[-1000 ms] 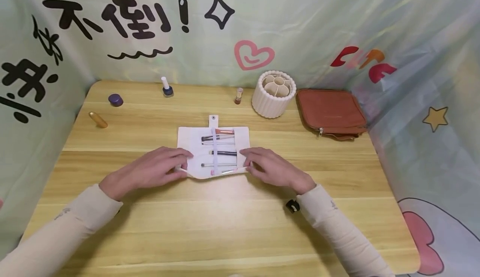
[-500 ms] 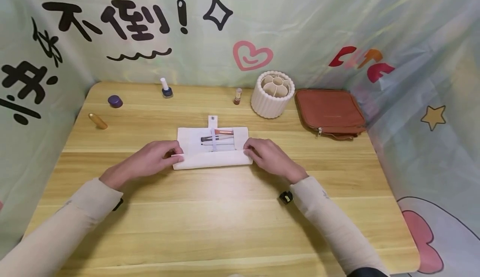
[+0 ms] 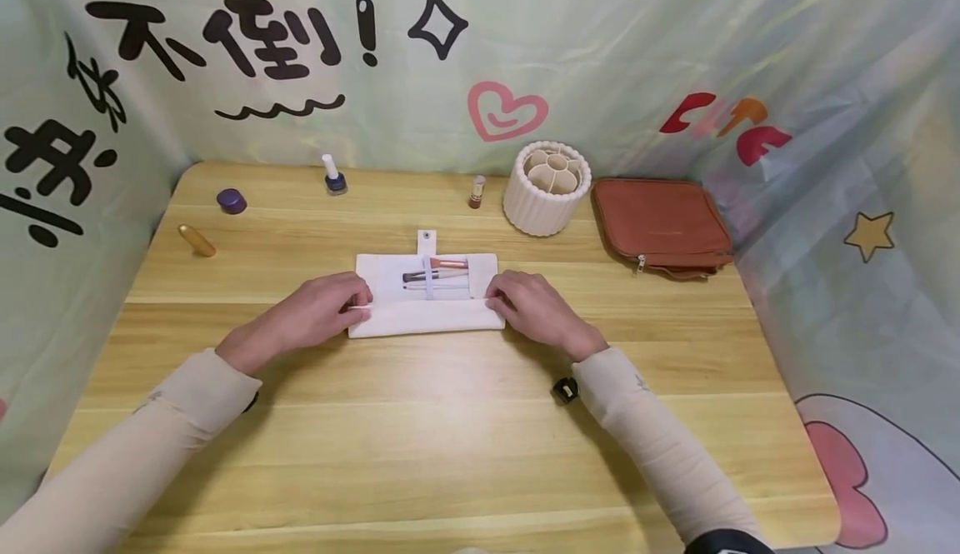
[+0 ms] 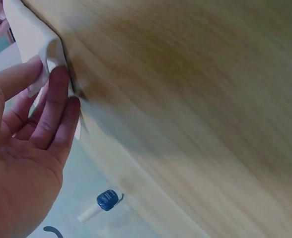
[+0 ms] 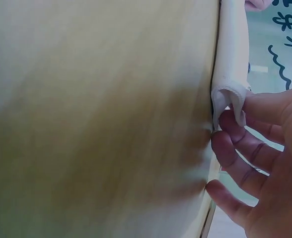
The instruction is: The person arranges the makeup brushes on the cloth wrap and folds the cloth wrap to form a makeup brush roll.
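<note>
A white makeup brush roll [image 3: 420, 321] lies on the table with its near edge folded over toward the back. Several makeup brushes [image 3: 448, 275] show under a thin band above the fold; the fold covers the rest. At the roll's left end my left hand [image 3: 324, 311] pinches the folded edge. My right hand [image 3: 534, 307] pinches the same edge at the other end. In the left wrist view the thumb [image 4: 19, 79] presses the cloth against the fingers. Between thumb and fingers of the right hand, the right wrist view shows the curled cloth end [image 5: 229, 94].
Behind the roll stand a beige ribbed holder [image 3: 546, 192], a small lipstick [image 3: 476, 193] and a dark blue nail polish bottle [image 3: 335, 179]. A brown zip pouch [image 3: 663, 221] lies back right. A purple lid [image 3: 232, 201] and a gold tube [image 3: 197, 240] sit at left.
Both hands have folded the roll's near edge up and away over the lower brushes. In the last half second the fold has barely shifted, and the left hand has moved slightly right.
</note>
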{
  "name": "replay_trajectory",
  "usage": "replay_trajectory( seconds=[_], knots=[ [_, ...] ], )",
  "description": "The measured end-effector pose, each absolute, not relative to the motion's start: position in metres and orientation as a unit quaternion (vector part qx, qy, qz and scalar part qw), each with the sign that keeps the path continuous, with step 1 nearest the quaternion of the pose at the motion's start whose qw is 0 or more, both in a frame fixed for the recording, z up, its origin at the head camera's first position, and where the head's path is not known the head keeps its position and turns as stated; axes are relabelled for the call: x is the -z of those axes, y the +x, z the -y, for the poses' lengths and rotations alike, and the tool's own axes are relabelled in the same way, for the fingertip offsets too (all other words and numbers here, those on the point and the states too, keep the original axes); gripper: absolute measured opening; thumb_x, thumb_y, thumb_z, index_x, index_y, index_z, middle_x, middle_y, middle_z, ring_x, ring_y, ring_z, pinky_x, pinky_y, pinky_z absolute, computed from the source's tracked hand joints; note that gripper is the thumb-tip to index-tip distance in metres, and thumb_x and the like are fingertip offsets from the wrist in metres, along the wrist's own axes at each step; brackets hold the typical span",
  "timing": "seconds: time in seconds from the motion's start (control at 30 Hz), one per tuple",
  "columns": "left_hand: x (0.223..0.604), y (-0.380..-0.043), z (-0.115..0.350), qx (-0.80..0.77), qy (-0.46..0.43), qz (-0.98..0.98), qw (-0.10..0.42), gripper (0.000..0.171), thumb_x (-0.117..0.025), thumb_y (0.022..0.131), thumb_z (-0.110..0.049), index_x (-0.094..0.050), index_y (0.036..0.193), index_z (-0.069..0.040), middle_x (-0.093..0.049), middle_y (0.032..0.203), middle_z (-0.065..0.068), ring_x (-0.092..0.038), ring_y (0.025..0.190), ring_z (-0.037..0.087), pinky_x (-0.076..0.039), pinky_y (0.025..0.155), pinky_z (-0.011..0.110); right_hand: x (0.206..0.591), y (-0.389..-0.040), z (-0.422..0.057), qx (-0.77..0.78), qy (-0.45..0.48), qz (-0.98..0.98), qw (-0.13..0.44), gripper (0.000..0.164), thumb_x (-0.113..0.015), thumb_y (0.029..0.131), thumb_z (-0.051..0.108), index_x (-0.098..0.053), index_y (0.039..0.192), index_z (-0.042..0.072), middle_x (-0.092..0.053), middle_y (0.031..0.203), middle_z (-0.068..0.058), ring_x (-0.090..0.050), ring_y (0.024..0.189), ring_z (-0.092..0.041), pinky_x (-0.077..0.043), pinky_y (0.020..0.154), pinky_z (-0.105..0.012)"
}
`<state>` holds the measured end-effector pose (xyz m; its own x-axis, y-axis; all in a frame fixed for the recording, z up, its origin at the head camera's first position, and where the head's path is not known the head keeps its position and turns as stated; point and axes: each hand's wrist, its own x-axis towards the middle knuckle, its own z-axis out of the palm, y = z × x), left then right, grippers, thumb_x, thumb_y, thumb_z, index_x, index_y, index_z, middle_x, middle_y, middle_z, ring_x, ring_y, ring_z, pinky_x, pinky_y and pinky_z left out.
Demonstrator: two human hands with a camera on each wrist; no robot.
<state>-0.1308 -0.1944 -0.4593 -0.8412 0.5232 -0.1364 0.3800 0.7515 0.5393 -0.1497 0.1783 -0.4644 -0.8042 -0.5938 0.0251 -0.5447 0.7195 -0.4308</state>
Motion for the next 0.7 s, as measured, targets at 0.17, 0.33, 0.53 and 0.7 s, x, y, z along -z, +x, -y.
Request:
replay_trajectory(
  seconds=[0.17,0.33,0.53,0.7],
  knots=[
    [0.4574,-0.1286,0.1931,-0.24,0.239,-0.932,0.126,0.009,-0.074,0.104,-0.012,-0.067,0.099,-0.01,-0.062,0.097,0.002,-0.055,0.088,0.019,-0.048,0.08,0.037,0.4635,-0.15,-0.1781,0.216,-0.3,-0.927,0.063,0.008,-0.07,0.108,0.017,-0.075,0.106,0.01,-0.073,0.1,-0.004,-0.066,0.089,-0.019,-0.058,0.086,-0.04],
    [0.4567,-0.1274,0.1911,-0.232,0.225,-0.938,0.126,0.006,-0.073,0.105,-0.015,-0.068,0.102,-0.011,-0.063,0.101,0.004,-0.057,0.088,0.019,-0.051,0.081,0.038,0.4649,-0.15,-0.1787,0.229,-0.299,-0.924,0.063,0.006,-0.071,0.107,0.016,-0.073,0.109,0.011,-0.073,0.103,-0.004,-0.066,0.092,-0.019,-0.058,0.088,-0.04],
    [0.4589,-0.1251,0.1908,-0.211,0.232,-0.944,0.103,0.008,-0.076,0.102,-0.015,-0.068,0.105,-0.015,-0.064,0.107,0.005,-0.059,0.088,0.021,-0.051,0.08,0.04,0.4668,-0.1497,-0.181,0.245,-0.315,-0.916,0.053,0.006,-0.075,0.104,0.015,-0.076,0.111,0.014,-0.068,0.111,-0.003,-0.064,0.103,-0.022,-0.054,0.096,-0.046],
    [0.4606,-0.1225,0.1923,-0.19,0.262,-0.944,0.061,0.004,-0.077,0.102,-0.016,-0.075,0.098,-0.017,-0.065,0.107,0.004,-0.056,0.092,0.023,-0.049,0.081,0.04,0.465,-0.1486,-0.1829,0.228,-0.33,-0.915,0.045,0.007,-0.078,0.103,0.017,-0.083,0.107,0.017,-0.075,0.107,0.001,-0.068,0.104,-0.022,-0.051,0.102,-0.051]
  ],
)
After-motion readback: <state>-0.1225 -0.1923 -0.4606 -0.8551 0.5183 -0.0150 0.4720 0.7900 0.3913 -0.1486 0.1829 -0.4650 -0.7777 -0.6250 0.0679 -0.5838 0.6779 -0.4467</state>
